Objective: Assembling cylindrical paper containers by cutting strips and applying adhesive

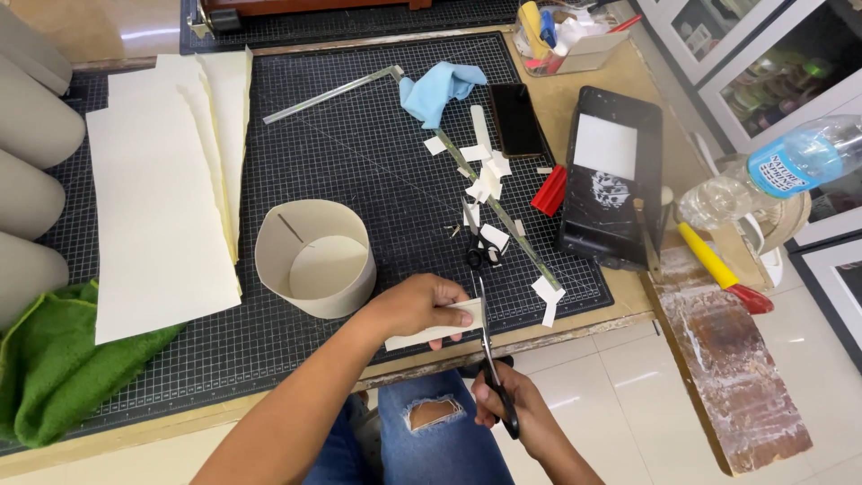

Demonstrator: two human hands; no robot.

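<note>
My left hand point(420, 304) pinches a narrow cream paper strip point(446, 329) over the near edge of the black cutting mat point(359, 171). My right hand point(521, 411), below the table edge, grips black-handled scissors point(488, 346) whose blades point up and meet the strip's right end. A cream paper ring point(314, 259) stands upright on the mat just left of my left hand. Small cut white paper pieces point(489, 180) lie scattered along a long metal ruler point(503, 216) farther back.
Large cream sheets point(162, 198) lie at the left beside a green towel point(54, 368) and grey rolls point(27, 162). A blue cloth point(435, 90), dark phone point(516, 117), black tray point(611, 180), red cutter point(549, 190), small scissors point(482, 256) and a water bottle point(772, 171) sit at right.
</note>
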